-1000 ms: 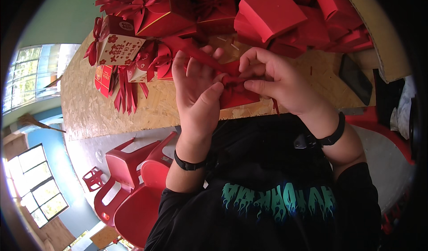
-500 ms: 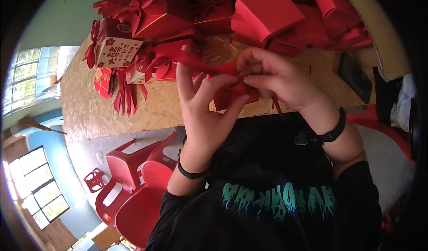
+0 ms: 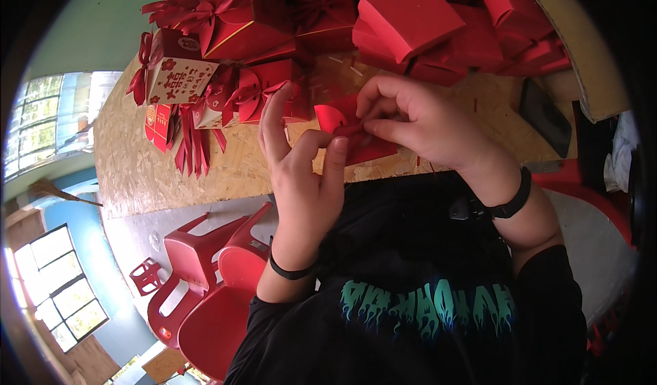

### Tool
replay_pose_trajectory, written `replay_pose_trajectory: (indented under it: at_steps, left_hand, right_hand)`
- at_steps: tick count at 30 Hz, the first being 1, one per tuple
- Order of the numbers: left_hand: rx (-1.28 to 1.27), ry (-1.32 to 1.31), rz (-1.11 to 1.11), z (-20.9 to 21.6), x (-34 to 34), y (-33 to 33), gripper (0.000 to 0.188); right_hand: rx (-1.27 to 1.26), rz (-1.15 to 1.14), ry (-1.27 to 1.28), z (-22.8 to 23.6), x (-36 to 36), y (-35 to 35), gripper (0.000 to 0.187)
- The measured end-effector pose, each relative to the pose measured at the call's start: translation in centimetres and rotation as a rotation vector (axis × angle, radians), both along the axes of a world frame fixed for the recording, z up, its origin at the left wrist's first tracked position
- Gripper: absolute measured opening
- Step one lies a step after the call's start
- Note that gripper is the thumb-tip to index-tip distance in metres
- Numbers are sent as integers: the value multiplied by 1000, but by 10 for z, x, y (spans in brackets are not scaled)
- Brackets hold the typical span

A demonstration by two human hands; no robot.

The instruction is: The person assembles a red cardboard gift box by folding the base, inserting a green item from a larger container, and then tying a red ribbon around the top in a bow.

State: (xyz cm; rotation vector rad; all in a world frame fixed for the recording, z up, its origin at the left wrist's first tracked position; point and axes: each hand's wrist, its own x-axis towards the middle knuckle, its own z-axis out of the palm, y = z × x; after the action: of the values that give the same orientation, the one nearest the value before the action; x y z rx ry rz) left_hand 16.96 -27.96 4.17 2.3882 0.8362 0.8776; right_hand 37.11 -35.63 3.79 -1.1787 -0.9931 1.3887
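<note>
A small red gift box (image 3: 373,152) sits near the table's front edge, partly covered by my hands. Over its top runs a red ribbon (image 3: 352,131). My left hand (image 3: 301,173) pinches the ribbon between thumb and index finger at the box's left side, its other fingers raised. From the right, my right hand (image 3: 421,121) also closes thumb and fingertips on the ribbon above the box. A rounded red flap (image 3: 330,117) stands up at the box's left. Behind my left fingers is another red box (image 3: 250,87) with a tied bow.
Finished boxes with bows, one white and red (image 3: 181,80), crowd the left back. Plain red boxes (image 3: 410,19) are piled at the right back. Loose ribbons (image 3: 191,142) hang at the left, a dark phone-like slab (image 3: 544,118) lies right, and red chairs (image 3: 222,316) stand below.
My left hand has moved slightly left and down, and its thumb and index finger have come together. The ribbon loop raised over the left fingers has dropped. My right hand has barely shifted.
</note>
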Motion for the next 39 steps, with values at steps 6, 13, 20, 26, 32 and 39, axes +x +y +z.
replay_pose_trajectory:
  at_steps: [6, 13, 20, 26, 32, 39]
  left_hand:
    - [-309, -5, -31, 10, -12, 13, 21]
    - [-699, -150, -139, 21, -19, 17, 9]
    - [-905, -156, -81, 27, -25, 24, 8]
    - [-481, -39, -99, 26, -29, 32, 3]
    - [-470, -50, -62, 12, -32, 44, 4]
    - [-722, -201, -161, -10, -43, 52, 8]
  right_hand:
    - [-6, 26, -48, 3, 0, 0, 13]
    - [9, 14, -80, 4, 0, 0, 10]
    - [-22, 14, -108, 7, 0, 0, 9]
    - [-40, 13, -122, 8, 0, 0, 12]
    - [78, -34, -206, 6, 2, -6, 14]
    - [258, -230, -532, -7, 3, -13, 14]
